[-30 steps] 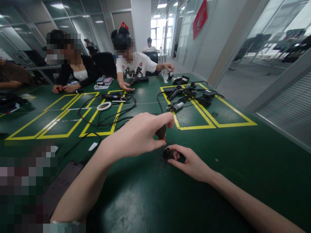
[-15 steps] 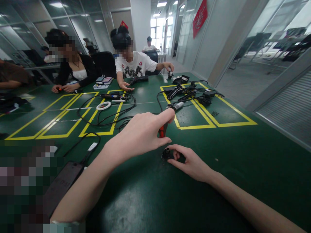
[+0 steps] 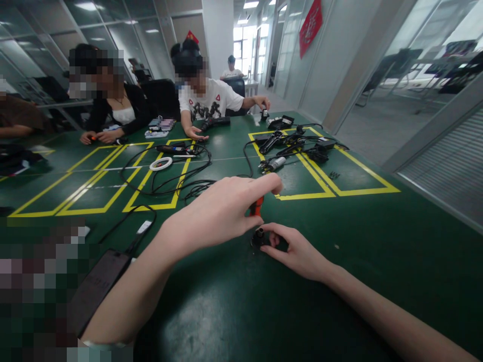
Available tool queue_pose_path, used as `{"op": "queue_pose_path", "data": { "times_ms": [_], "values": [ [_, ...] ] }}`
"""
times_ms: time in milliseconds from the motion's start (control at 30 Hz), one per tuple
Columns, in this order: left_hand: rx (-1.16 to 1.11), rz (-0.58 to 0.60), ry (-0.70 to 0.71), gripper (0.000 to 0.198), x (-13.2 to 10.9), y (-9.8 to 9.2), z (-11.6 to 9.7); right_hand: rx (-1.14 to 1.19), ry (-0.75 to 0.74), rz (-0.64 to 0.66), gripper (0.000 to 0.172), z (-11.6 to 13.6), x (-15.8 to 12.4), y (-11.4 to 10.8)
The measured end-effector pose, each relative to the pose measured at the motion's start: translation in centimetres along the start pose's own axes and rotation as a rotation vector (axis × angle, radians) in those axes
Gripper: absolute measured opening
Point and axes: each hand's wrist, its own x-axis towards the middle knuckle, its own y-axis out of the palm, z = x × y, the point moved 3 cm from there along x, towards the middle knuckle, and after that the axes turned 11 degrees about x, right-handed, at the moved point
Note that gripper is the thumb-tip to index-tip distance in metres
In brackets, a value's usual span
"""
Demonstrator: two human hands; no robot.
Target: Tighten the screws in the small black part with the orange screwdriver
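My left hand [image 3: 222, 208] is closed round a red and black object [image 3: 257, 206], mostly hidden behind the palm and fingers, held above the green table [image 3: 211, 301]. Below it, a small round black part [image 3: 258, 238] with a short upright tube rests on the table. The thumb and fingers of my right hand [image 3: 292, 249] pinch this part from the right side. The two hands are near each other, with the left one higher and slightly farther away.
Black tools and cables [image 3: 279, 143] lie within yellow tape at the back right. A white ring [image 3: 160, 164] and looped cable lie left of centre. A black adapter [image 3: 100, 281] is at the lower left. Across the table, a person [image 3: 211, 98] in white rests both hands there.
The fingers of my left hand have shifted slightly right, and the red and black object has turned or moved with them. My right hand and the black part have hardly moved.
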Motion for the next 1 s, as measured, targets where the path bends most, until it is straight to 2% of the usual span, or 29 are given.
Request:
{"op": "queue_pose_path", "data": {
  "times_ms": [200, 433, 600, 833, 1000],
  "values": [
    [0.098, -0.017, -0.077, 0.029, 0.3, 0.09, -0.06, 0.012, 0.0, -0.002, 0.029, -0.44, -0.05, 0.11],
    [0.175, -0.033, -0.118, 0.031, 0.78, 0.56, -0.24, -0.013, -0.034, -0.016, 0.027, -0.49, -0.06, 0.1],
    [0.086, -0.042, -0.045, 0.024, 0.56, 0.63, -0.53, -0.001, -0.032, -0.002, 0.022, 0.02, -0.02, 0.04],
    [-0.047, -0.031, 0.113, 0.033, 0.08, 0.18, -0.52, -0.011, -0.032, -0.003, 0.023, 0.0, -0.05, 0.01],
    [0.053, -0.072, 0.03, 0.027, 0.44, 0.41, 0.15, -0.008, -0.022, -0.006, 0.027, -0.3, -0.09, 0.04]
  ]
}}
